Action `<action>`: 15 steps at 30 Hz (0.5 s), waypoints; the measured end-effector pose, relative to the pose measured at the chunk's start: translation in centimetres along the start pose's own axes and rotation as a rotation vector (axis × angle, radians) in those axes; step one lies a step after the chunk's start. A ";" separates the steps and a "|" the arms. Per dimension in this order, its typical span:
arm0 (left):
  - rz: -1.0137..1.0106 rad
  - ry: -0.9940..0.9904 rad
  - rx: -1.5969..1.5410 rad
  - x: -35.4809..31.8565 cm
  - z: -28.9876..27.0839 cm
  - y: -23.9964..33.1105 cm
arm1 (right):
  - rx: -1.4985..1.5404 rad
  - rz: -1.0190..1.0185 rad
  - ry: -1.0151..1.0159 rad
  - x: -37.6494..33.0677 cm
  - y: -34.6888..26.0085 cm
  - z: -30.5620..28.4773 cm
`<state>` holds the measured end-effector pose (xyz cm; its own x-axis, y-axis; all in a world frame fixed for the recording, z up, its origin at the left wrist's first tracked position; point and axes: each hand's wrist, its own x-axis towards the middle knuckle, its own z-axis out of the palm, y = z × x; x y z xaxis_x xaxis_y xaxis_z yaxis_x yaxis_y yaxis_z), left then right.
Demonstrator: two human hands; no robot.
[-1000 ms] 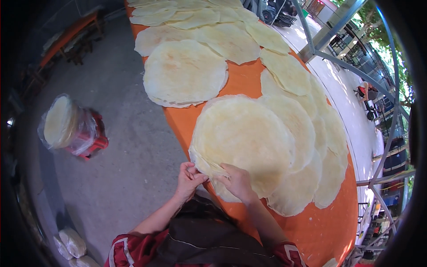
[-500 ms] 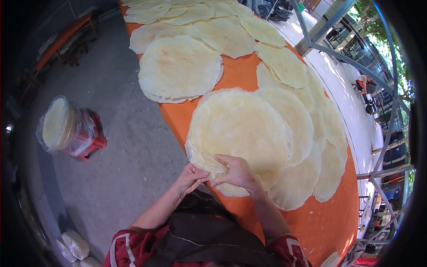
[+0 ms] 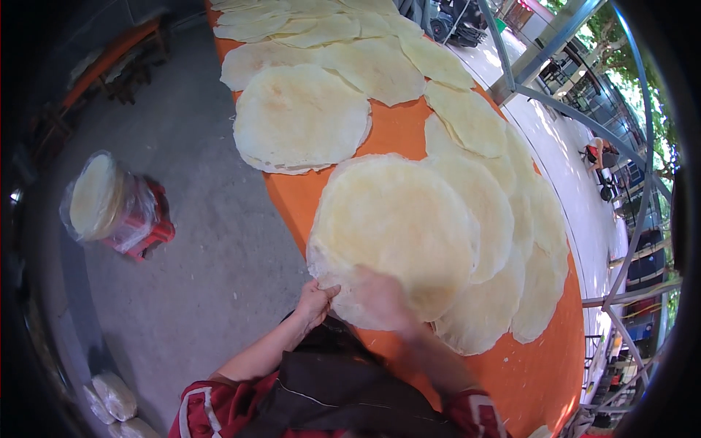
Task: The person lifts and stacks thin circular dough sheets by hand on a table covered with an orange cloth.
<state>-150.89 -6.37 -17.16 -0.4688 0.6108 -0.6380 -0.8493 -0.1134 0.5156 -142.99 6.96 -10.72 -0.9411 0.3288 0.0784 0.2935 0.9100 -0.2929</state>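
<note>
A large, thin, round flatbread point(image 3: 398, 226), pale yellow, lies uppermost on a pile at the near edge of the orange-covered table point(image 3: 537, 365). At its near left rim my left hand point(image 3: 315, 303) is closed, thumb and fingers pinching the edge. Over the near part of the same flatbread is my right hand point(image 3: 385, 298), smeared by motion, so its fingers cannot be made out. Further flatbreads point(image 3: 485, 306) overlap one another to the right of the pile.
Another flatbread stack point(image 3: 303, 120) sits farther along the table, with several more sheets beyond. To the left, a red stool point(image 3: 150, 226) bears a plastic-wrapped stack of flatbreads point(image 3: 98, 196). Wrapped packs point(image 3: 115, 398) lie on the floor at lower left. Metal posts point(image 3: 548, 55) stand at right.
The lifted, creased edge of the top flatbread now lies flatter. My right hand has moved from pinching near the left hand to sweeping over the surface; my left hand stays at the rim.
</note>
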 end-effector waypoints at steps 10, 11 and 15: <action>0.105 0.003 -0.029 0.6 0.3 -1.9 | 0.067 0.085 0.366 8.5 14.6 -37.5; 0.101 -0.001 -0.022 0.4 0.0 -1.9 | 0.096 0.113 0.300 8.7 12.3 -38.7; 0.076 -0.078 -0.008 -0.8 -0.1 -0.8 | 0.015 0.091 0.198 8.8 7.4 -32.9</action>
<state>-149.87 -6.89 -17.14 -0.5122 0.6591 -0.5506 -0.8138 -0.1676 0.5564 -143.60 24.95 19.12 -0.8591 0.4540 0.2361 0.3717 0.8708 -0.3219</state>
